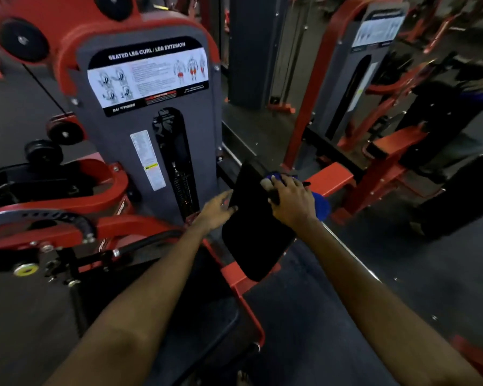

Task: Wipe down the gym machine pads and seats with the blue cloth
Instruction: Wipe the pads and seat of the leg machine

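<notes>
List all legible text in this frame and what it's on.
"SEATED LEG CURL / LEG EXTENSION": header of instruction placard on the near weight-stack cover.
"RAI FITNESS", second word blurred: placard's lower left.
Placard's fine print and red strip: too blurred.
White sticker on the cover: too blurred.
Far machine's placard: too blurred.

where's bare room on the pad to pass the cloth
The black pad is bare in its lower half, from below both hands to the red bracket. Its top is crowded: right hand holds the blue cloth at upper right, left hand touches the left edge.
</notes>
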Motion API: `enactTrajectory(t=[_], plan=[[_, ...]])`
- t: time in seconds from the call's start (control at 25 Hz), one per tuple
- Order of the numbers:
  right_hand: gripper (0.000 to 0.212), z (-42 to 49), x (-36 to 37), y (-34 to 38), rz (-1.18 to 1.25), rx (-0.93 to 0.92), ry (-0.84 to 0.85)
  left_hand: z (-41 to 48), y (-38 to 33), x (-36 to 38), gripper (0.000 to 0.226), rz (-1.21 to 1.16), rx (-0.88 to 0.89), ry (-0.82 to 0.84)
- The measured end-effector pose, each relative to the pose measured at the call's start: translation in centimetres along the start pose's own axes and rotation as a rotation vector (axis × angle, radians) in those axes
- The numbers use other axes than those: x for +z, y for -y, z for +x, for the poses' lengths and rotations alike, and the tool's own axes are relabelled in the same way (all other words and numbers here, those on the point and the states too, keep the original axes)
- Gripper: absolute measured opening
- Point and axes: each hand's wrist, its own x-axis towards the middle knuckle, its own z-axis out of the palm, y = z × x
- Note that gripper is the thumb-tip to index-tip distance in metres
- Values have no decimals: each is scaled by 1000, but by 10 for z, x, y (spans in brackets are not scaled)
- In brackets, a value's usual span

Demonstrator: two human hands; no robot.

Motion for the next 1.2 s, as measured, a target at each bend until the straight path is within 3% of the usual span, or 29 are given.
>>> enactTrajectory(t=[0.16, 0.28, 0.48, 0.68, 1.04, 1.2], plan=[[75, -11, 15, -4, -99, -47, 31, 15, 4, 26, 69, -35, 45, 49], [72, 13, 10, 11, -79, -11, 33, 25, 20, 43, 79, -73, 73, 71], [71, 51, 10, 34, -108, 15, 80, 43, 42, 75, 93, -53, 178, -84], [64, -19, 12, -3, -81, -28, -2, 44, 21, 73, 99, -83, 212, -125], [61, 95, 7, 56, -95, 38, 43, 52, 30, 76, 97, -45, 207, -67], [87, 52, 1, 36, -157, 97, 137, 54, 36, 74, 99, -100, 211, -14]])
